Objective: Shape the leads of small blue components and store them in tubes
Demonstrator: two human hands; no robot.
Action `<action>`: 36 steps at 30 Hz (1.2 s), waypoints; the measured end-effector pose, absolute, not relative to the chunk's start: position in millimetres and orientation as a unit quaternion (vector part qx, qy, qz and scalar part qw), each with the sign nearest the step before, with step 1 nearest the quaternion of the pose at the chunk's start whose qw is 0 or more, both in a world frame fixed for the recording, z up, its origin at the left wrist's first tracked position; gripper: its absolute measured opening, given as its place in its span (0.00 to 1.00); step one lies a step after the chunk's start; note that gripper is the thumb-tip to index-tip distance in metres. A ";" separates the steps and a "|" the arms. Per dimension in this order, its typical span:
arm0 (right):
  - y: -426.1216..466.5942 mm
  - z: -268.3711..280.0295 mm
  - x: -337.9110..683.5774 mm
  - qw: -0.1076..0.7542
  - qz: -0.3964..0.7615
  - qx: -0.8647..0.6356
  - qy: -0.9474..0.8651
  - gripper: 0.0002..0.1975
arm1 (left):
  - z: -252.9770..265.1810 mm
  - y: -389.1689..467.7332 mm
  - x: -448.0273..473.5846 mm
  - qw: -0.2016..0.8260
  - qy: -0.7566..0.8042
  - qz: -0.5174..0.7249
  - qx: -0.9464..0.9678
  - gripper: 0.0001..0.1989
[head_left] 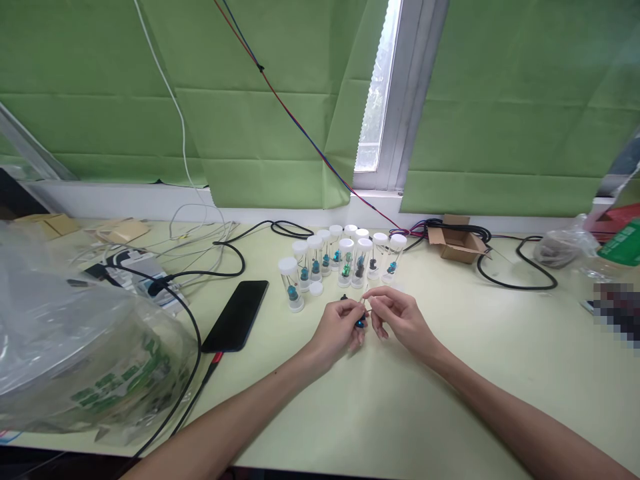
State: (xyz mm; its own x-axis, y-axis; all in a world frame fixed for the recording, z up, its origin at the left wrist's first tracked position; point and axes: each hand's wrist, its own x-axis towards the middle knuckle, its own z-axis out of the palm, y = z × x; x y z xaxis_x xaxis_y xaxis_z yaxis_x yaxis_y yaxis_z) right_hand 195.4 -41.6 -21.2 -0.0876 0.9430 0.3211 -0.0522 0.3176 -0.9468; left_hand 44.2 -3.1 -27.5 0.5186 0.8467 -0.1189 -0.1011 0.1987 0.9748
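My left hand is closed, its thumb and fingers pinching a small shiny blue piece with a thin stem. My right hand meets it from the right, finger and thumb pinched at the thin stem; what exactly lies between these fingertips is too small to tell. Just beyond my left hand is a tiny dark piece. Several clear tubes with white caps stand upright behind my hands, holding blue, green or dark pieces on thin rods. A loose white cap lies in front of them.
A black phone on a red-tipped cable lies left. A large clear plastic bag fills the left side. An open cardboard box and black cables lie at the back right, with a green-labelled bottle farther right.
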 end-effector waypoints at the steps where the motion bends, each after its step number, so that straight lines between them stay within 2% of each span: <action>1: -41.5 -21.1 195.7 0.561 0.449 -0.371 -0.589 0.11 | -27.0 -3.0 44.3 0.695 0.348 0.342 0.528 0.16; 15: -40.3 -20.5 194.9 0.567 0.441 -0.365 -0.592 0.09 | -26.1 -3.3 44.2 0.714 0.341 0.342 0.507 0.18; 29: -43.8 -19.2 192.1 0.588 0.377 -0.423 -0.577 0.15 | -23.4 -5.5 44.6 0.709 0.356 0.357 0.493 0.15; 36: -43.9 -19.5 191.1 0.590 0.382 -0.417 -0.577 0.13 | -24.7 -2.9 43.2 0.718 0.348 0.354 0.487 0.16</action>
